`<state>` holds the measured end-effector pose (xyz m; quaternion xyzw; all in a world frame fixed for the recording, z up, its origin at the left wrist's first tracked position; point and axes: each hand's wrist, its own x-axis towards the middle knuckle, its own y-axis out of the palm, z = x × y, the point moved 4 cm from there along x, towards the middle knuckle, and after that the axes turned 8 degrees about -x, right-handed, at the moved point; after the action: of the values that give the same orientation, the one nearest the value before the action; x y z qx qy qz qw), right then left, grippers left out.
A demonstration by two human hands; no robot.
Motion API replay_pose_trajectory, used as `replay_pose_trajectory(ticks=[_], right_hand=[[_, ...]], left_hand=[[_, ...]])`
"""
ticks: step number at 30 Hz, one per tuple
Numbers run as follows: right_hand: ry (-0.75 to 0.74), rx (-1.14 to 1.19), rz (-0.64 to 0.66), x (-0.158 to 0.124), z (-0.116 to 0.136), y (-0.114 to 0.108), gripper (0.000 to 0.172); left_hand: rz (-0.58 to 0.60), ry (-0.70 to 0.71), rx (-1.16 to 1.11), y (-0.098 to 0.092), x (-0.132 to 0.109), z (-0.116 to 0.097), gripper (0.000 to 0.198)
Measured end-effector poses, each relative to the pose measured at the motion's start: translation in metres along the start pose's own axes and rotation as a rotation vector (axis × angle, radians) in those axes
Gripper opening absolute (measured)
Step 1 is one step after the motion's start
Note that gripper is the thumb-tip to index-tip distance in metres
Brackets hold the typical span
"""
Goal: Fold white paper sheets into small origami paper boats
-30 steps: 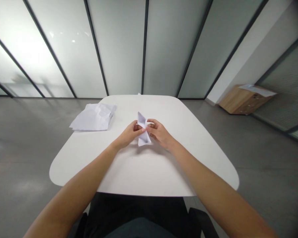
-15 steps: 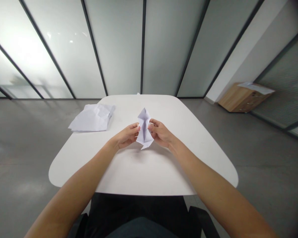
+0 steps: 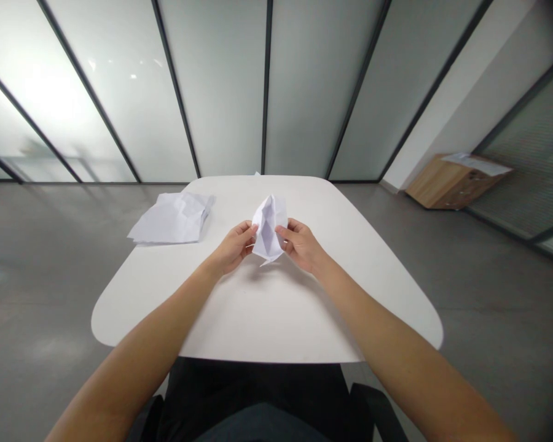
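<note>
**Now, two hands pinch a folded paper over the desk**

The folded white paper [image 3: 268, 228] sits at 12 o'clock from the person, above the middle of the desk [image 3: 276, 325]. Its soft shadow lies on the desk top below it. The sheet is creased into a pointed form, with its tip toward 12 o'clock, a hollow fold down its centre and a small loose corner at its lower edge toward 6 o'clock.

The left hand [image 3: 234, 248] holds it from the 9 o'clock side and the right hand [image 3: 300, 245] from the 3 o'clock side, with the paper between them. The fingers [image 3: 247, 232] of the left hand are curled and closed on the paper's edge, and the fingers [image 3: 286, 228] of the right hand press against its other side. Neither hand is spread open, and both have hold of this one piece.

At about 10 o'clock from the folded paper, a stack of crumpled white sheets [image 3: 171, 219] lies on the desk, well apart from the hands. Beyond the desk at about 2 o'clock, a low wooden cabinet [image 3: 451, 183] stands on the grey floor [image 3: 41, 258] with papers [image 3: 477, 163] on top. Frosted glass partitions [image 3: 221, 86] run along 12 o'clock.
</note>
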<state>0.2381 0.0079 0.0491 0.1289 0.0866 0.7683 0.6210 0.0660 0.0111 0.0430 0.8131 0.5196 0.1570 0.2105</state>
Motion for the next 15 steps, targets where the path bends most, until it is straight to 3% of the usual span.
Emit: replay_pose_trajectory(ticks=[5, 9, 12, 15], right_hand=[[-0.055, -0.010, -0.039, 0.002, -0.002, -0.002, 0.031], [0.017, -0.006, 0.110, -0.002, -0.007, 0.006, 0.027], [0.085, -0.041, 0.257, -0.006, -0.013, 0.015, 0.034], [0.098, -0.042, 0.291, -0.009, -0.017, 0.020, 0.042]], left_hand=[[-0.045, 0.041, 0.024, -0.002, 0.003, 0.002, 0.039], [-0.075, 0.062, 0.013, -0.001, 0.003, 0.005, 0.040], [-0.114, 0.078, -0.004, 0.001, 0.003, 0.006, 0.043], [-0.168, 0.112, 0.008, 0.002, 0.002, 0.007, 0.047]])
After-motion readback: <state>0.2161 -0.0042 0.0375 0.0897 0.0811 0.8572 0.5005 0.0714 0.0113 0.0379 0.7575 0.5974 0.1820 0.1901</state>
